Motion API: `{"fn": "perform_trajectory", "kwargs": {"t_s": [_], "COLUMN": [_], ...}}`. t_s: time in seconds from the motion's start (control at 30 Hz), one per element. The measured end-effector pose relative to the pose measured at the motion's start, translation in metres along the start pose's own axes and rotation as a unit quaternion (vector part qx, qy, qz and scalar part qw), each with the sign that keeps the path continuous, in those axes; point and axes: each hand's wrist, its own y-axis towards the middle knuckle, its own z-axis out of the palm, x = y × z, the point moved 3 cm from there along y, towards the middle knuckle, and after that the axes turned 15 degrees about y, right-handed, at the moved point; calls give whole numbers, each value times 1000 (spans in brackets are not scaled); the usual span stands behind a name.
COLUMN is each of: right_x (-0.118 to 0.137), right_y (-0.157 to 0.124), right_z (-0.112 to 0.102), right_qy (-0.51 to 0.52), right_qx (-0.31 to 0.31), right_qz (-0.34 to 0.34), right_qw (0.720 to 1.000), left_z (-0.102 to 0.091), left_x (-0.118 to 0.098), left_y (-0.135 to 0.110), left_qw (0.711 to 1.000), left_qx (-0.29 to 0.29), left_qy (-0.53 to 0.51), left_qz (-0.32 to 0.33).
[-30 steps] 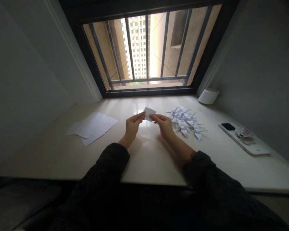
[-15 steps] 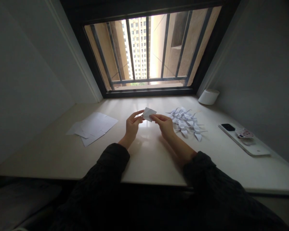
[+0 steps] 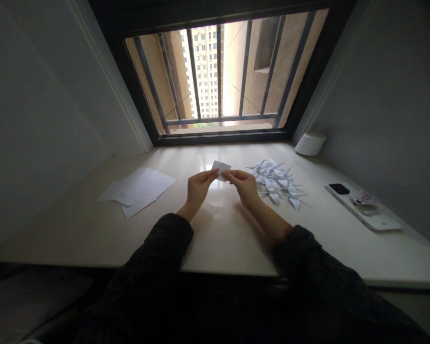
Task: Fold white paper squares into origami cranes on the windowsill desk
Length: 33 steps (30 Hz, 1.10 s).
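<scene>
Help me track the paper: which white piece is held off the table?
The small folded piece pinched between left hand and right hand; the flat sheets and the crane pile lie on the table.

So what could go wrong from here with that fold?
The paper is pinched only by the fingertips of the left hand and right hand, in mid-air, so it may slip or crease crookedly. The pile of paper cranes lies close beside the right hand; a sideways move might crush some.
</scene>
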Motion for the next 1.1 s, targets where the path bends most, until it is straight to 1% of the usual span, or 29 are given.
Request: {"fn": "perform_trajectory", "kwargs": {"t_s": [0.13, 0.23, 0.47, 0.9, 1.0, 1.1], "right_x": [-1, -1, -4, -17, -17, -14], "right_y": [0, 1, 1, 4, 4, 3], "right_z": [-1, -1, -1, -4, -4, -2], "right_qy": [-30, -33, 4, 84, 89, 76], "right_qx": [-16, -21, -19, -40, -44, -47], "right_qz": [-17, -25, 19, 65, 75, 70], "right_qw": [999, 999, 1000, 994, 992, 994], "left_z": [0, 1, 2, 6, 6, 6], "left_x": [4, 4, 4, 5, 5, 5], "left_y": [0, 0, -1, -3, -2, -1], "left_qw": [999, 999, 998, 994, 993, 994], "left_qx": [-15, -16, -12, 1, 5, 7], "left_qy": [-18, -30, -41, -76, -81, -80], "left_qz": [-25, -42, -50, -76, -81, -81]}}
